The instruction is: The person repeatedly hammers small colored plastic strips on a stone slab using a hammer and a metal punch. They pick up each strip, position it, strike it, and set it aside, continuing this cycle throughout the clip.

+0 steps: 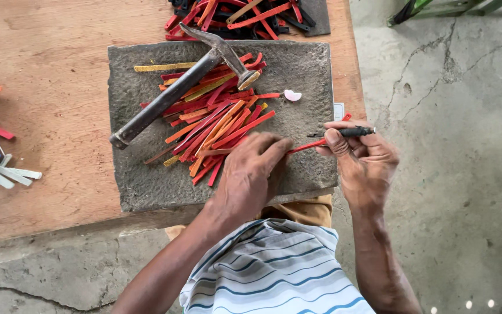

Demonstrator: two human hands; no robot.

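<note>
Now left hand [250, 174] presses a red strip [306, 145] on the stone slab [146, 180], right hand [361, 160] fingers pinching a black punch [350, 132].

One hammer [175, 93], one stone slab [135, 180], two hands, many coloured strips [216, 125].

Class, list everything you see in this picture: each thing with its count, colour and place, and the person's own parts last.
stone slab: one, grey, on the wooden table
hammer: one, dark metal, lying on the strip pile
strip pile: many, red, orange, yellow, on the slab
pink chip: one, on the slab, right of the pile
far strip heap: red and black, top edge
wooden table: one, brown
concrete floor: grey, cracked
left hand: pressing a red strip
right hand: holding a dark thin tool
</note>
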